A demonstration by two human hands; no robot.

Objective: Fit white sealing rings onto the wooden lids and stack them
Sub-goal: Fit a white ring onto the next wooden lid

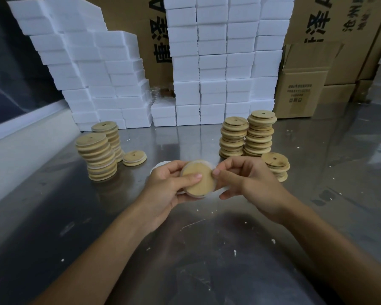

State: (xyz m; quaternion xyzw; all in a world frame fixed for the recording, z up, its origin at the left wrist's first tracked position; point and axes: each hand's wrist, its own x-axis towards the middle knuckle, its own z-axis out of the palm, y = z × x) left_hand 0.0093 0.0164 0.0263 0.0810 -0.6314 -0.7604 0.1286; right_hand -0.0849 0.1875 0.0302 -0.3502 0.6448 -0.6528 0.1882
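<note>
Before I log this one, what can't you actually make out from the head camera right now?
- Sealing ring on the held lid: the left hand and right hand cover much of the rim, so full seating is unclear.
- White object behind the left hand: mostly hidden.
- Carton print: too small.

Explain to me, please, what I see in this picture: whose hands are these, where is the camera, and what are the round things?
There is no machine here. A person wears one camera on the head, so you look down at their own two arms. The left hand and the right hand hold one round wooden lid between them, fingers curled round its edge, where a white sealing ring shows. On the metal table stand stacks of lids: two at the left, three at the right, and a single lid. Behind are white foam blocks and cardboard boxes.
</note>
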